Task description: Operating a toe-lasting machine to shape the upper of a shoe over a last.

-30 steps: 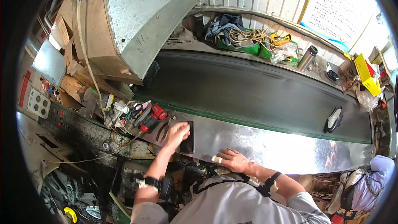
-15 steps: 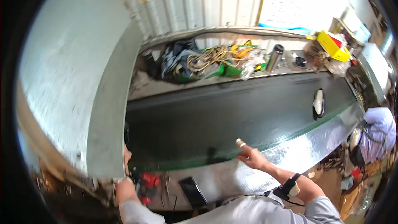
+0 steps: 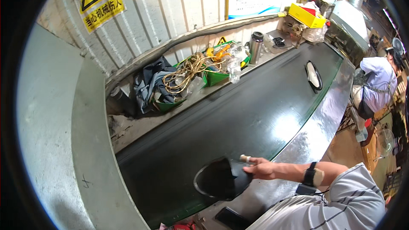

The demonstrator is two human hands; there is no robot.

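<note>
My right hand is over the near side of the dark conveyor belt. Its fingers are closed on the right end of what looks like a black shoe upper, with a curved rim looping out to the left. One finger, wrapped in a light covering, sticks out past the piece. My left hand is out of the picture. Farther along the belt, at the right, lies another black shoe upper with a pale inside.
A large grey metal housing stands at the left. Behind the belt, a ledge carries green bins with rope and a steel flask. A black phone lies near me. A person sits at the right.
My view has swung to the right. A black shoe upper is now at my right hand, which was over the belt without it. My left hand has gone out of sight.
</note>
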